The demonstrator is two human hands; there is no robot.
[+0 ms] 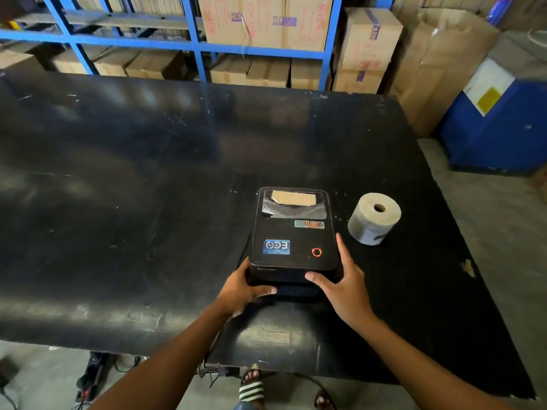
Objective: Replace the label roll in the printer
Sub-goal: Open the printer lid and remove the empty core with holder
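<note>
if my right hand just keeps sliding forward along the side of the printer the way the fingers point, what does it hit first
Probably nothing: the right hand points along the printer, and the label roll stands farther right, likely just off that line. Depth is unclear, so it might brush the roll.

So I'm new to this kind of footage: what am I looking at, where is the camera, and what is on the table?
The camera sits on a person's head, looking down at their bare arms. A black printer, lid closed, stands on a black table. The left hand and right hand grip its near corners. A label roll stands on end to the printer's right, touching nothing. Shelves of boxes stand behind the table.
</note>
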